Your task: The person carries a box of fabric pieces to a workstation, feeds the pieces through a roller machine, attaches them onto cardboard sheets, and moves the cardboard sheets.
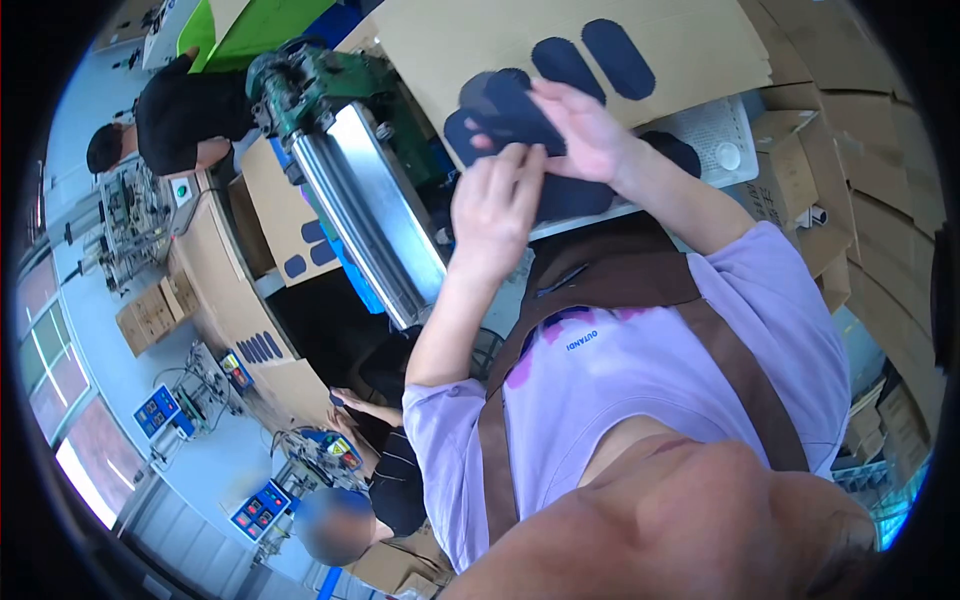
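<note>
Both hands are together over the work surface, at a dark navy, flat piece with rounded ends [522,118]. My right hand [585,135] grips it, the thumb along its upper side and some fingertips showing past its far side. My left hand [492,212] has its fingers pinched at the piece's near edge, close to the right palm. More dark oval pieces lie around: one oval piece [618,60] and another beside it on the cardboard, and a larger dark piece [575,200] below my hands.
Left of my hands stands a green machine [320,85] with long metal rollers [365,200]. A cardboard sheet [690,45] covers the work surface, with a white tray [735,150] at its edge. Cardboard boxes [790,165] stack on the right. Two other people work at the left.
</note>
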`<action>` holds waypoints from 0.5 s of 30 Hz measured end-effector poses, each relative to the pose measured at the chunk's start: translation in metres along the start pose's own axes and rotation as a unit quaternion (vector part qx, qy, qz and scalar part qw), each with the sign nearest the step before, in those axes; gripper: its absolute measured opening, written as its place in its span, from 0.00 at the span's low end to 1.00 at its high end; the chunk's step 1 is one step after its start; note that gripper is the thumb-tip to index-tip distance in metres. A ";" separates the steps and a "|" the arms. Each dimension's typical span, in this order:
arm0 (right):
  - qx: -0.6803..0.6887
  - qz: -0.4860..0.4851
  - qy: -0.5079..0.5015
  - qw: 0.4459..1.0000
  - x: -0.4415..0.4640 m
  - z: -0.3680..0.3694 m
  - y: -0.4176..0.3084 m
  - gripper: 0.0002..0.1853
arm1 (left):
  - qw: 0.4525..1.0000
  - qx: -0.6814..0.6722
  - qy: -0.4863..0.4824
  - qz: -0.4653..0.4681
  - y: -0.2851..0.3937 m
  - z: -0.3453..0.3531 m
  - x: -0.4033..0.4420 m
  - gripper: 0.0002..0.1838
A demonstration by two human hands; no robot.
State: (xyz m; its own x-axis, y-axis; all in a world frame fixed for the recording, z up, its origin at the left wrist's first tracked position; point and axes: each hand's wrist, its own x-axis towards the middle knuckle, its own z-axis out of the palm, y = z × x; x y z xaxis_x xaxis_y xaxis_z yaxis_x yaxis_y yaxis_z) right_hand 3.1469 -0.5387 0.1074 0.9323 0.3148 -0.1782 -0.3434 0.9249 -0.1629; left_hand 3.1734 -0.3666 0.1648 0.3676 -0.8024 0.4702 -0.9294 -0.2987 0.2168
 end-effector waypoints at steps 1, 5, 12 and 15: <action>-0.005 -0.032 -0.004 0.999 -0.009 -0.008 -0.014 0.28 | 1.000 -0.015 0.005 0.025 0.007 0.009 0.005 0.19; -0.101 -0.155 0.014 0.983 -0.054 -0.038 -0.082 0.29 | 0.994 -0.106 -0.011 -0.019 0.031 0.044 -0.004 0.21; -0.521 -0.334 0.320 0.718 -0.096 -0.164 -0.163 0.28 | 0.976 -0.091 -0.097 -0.174 0.036 0.094 -0.067 0.18; -0.572 -0.299 0.328 0.689 -0.094 -0.176 -0.168 0.28 | 0.972 -0.078 -0.112 -0.192 0.037 0.103 -0.077 0.20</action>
State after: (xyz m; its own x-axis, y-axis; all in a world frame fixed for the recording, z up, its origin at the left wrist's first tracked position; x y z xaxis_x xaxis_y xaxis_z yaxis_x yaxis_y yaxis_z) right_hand 3.0975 -0.7612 -0.0195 0.8226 -0.5621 -0.0859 -0.1340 -0.0448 -0.9900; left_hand 3.1077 -0.3689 0.0487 0.6532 -0.7452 0.1342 -0.7027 -0.5306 0.4741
